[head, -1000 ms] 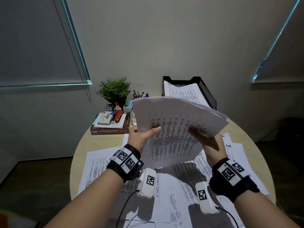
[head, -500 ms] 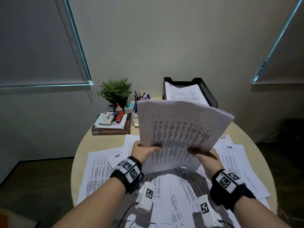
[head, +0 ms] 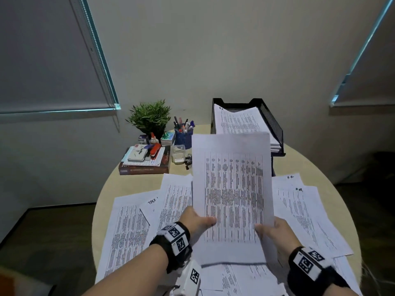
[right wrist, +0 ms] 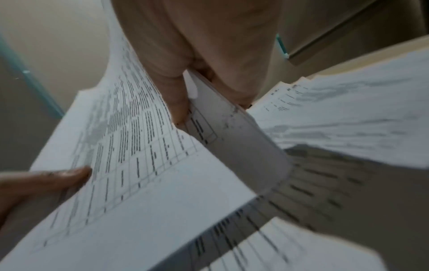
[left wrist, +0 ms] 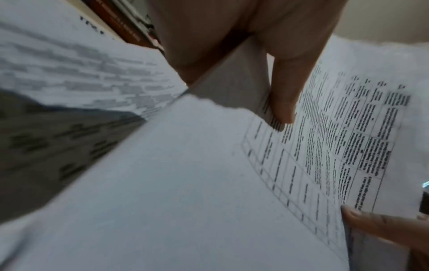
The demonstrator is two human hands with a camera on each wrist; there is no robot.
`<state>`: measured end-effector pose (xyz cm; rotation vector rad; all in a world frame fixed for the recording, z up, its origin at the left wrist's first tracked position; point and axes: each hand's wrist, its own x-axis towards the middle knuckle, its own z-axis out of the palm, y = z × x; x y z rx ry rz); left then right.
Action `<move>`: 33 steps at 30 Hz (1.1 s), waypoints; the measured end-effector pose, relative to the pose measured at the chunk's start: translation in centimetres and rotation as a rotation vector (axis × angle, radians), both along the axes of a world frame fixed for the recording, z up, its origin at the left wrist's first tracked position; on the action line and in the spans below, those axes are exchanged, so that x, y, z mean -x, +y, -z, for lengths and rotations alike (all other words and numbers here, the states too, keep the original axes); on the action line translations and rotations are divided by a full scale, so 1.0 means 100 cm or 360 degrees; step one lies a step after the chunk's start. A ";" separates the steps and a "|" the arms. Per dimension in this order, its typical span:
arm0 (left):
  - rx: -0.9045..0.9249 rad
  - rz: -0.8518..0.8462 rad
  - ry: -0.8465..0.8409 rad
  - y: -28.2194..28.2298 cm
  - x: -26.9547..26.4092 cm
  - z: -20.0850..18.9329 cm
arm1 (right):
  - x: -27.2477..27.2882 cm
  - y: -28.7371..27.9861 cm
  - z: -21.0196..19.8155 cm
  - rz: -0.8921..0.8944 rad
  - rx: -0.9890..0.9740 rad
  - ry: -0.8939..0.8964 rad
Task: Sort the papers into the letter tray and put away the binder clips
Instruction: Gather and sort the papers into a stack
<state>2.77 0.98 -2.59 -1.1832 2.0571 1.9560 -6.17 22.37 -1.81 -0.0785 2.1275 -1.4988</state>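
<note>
Item: sheaf of papers (head: 232,189), upright above the table (head: 136,180), left hand (head: 197,221) and right hand (head: 275,231) each in closed grip. Step: squaring, apparently. Next: carry to letter tray (head: 275,124).

The held stack of sheets (head: 232,189) is thin matt white paper printed with dense black tables, limp enough to curl at its lower edge, and the loose printed papers (head: 128,231) spread below it are the same matt stock. They lie on a round worktop (head: 299,165) with a smooth, pale, low-sheen surface, where the letter tray (head: 272,122) is black wire mesh metal. The wrist bands (head: 173,244) look like black cloth bearing matt white printed tags, and a small clear plastic box (head: 178,153) stands beside a dark red book (head: 145,170) with a slightly glossy cover.
</note>
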 end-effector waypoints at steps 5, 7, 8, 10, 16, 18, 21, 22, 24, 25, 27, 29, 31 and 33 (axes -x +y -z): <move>0.0157 0.0363 -0.0221 0.018 -0.012 0.024 | -0.015 0.025 0.039 0.0112 -0.0040 -0.0348; 0.0159 0.0544 -0.0292 0.020 -0.016 0.027 | -0.018 0.032 0.050 0.0106 -0.0097 -0.0407; 0.0152 0.0657 -0.0346 0.020 -0.017 0.027 | -0.017 0.036 0.052 0.0098 -0.0135 -0.0413; -0.0057 0.0779 -0.0356 0.017 -0.018 0.022 | -0.008 0.041 0.048 0.0122 -0.0177 -0.0414; -0.0721 0.0724 -0.0345 0.001 -0.015 0.016 | 0.041 0.043 0.037 0.0063 -0.0228 -0.0548; -0.0640 0.0689 -0.0288 -0.003 -0.007 0.011 | 0.069 0.043 0.058 0.0022 -0.0122 -0.0595; -0.0498 0.0592 -0.0194 -0.008 0.019 0.002 | 0.104 0.037 0.078 0.0001 0.0077 -0.0660; -0.0469 0.0550 -0.0175 -0.010 0.028 -0.002 | 0.103 0.030 0.056 -0.0017 0.0114 -0.0649; -0.0413 0.0437 -0.0167 -0.013 0.047 -0.010 | 0.099 0.015 0.009 -0.0069 0.0155 -0.0617; -0.0398 0.0393 -0.0161 -0.015 0.057 -0.013 | 0.104 0.012 0.002 -0.0119 0.0174 -0.0619; -0.0401 0.0312 -0.0156 -0.019 0.076 -0.013 | 0.116 0.009 -0.007 -0.0246 0.0267 -0.0693; -0.0404 0.0217 -0.0160 -0.024 0.097 -0.012 | 0.131 0.009 -0.008 -0.0294 0.0247 -0.0716; -0.0429 0.0132 -0.0126 -0.029 0.118 -0.010 | 0.151 0.006 -0.003 -0.0232 0.0110 -0.0667; -0.0509 0.0060 -0.0030 -0.033 0.136 -0.012 | 0.175 -0.001 0.001 -0.0115 0.0017 -0.0562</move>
